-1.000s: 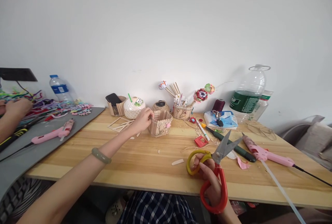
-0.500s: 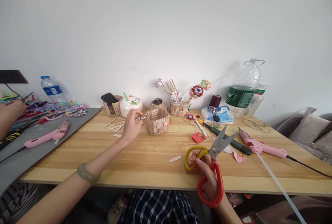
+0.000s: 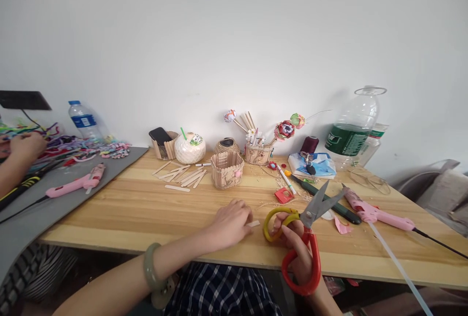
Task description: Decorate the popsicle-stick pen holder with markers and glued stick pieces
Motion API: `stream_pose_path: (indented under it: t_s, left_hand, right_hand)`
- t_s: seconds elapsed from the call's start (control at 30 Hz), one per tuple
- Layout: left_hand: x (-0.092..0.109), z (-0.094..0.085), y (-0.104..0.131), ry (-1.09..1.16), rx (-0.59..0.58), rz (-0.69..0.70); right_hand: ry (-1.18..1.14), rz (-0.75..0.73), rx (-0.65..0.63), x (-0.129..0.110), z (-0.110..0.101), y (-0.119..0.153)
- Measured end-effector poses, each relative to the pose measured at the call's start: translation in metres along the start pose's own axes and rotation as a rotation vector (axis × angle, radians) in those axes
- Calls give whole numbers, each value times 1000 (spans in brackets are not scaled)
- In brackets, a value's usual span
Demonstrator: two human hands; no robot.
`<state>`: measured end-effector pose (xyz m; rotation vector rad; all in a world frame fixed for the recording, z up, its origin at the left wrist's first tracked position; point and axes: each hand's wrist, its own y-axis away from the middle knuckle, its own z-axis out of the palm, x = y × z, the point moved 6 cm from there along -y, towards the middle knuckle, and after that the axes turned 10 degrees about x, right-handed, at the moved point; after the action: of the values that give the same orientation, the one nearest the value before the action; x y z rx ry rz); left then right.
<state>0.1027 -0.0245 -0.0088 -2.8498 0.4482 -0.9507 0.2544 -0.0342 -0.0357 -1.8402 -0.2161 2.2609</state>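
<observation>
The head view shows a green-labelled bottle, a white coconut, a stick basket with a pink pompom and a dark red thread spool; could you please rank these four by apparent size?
1. Green-labelled bottle
2. White coconut and stick basket, too alike to rank
3. Dark red thread spool

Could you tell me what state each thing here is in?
Scissors: blades open, in right hand
Left hand: at small wooden piece
Right glue gun: lying, glue stick loaded
Left glue gun: lying on gray mat
Blue-capped bottle: upright, capped
Phone: leaning in stick holder
Coconut: straw in
Basket: upright
</observation>
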Motion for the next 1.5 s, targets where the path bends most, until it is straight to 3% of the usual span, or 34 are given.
stream_pose_path:
  t_s: [0.23, 0.53, 0.73, 0.87, 1.0, 1.13, 1.37, 1.5]
  left_hand:
    - [-8, 5, -4, 41, -45, -105]
    - [-11, -2, 4, 361, 70, -136]
    - [-22, -26, 13, 695, 148, -233]
    - [-39, -49, 22, 775, 232, -331]
    - [-46, -60, 35, 815, 271, -429]
    - [-38, -56, 44, 941, 266, -510]
    - [-14, -61, 45, 1060, 310, -449]
    - [2, -65, 49, 1109, 311, -441]
  right_hand:
    - [-9, -6, -9, -1, -1, 2]
    - [-28, -37, -12, -5, 3, 2]
    - [-57, -13, -45, -6, 4, 2]
    - [-94, 27, -58, -3, 4, 1]
    - [-102, 65, -74, -13, 9, 8]
    - [-100, 148, -79, -30, 18, 23]
    - [-53, 336, -192, -39, 30, 40]
    - [89, 355, -256, -41, 34, 43]
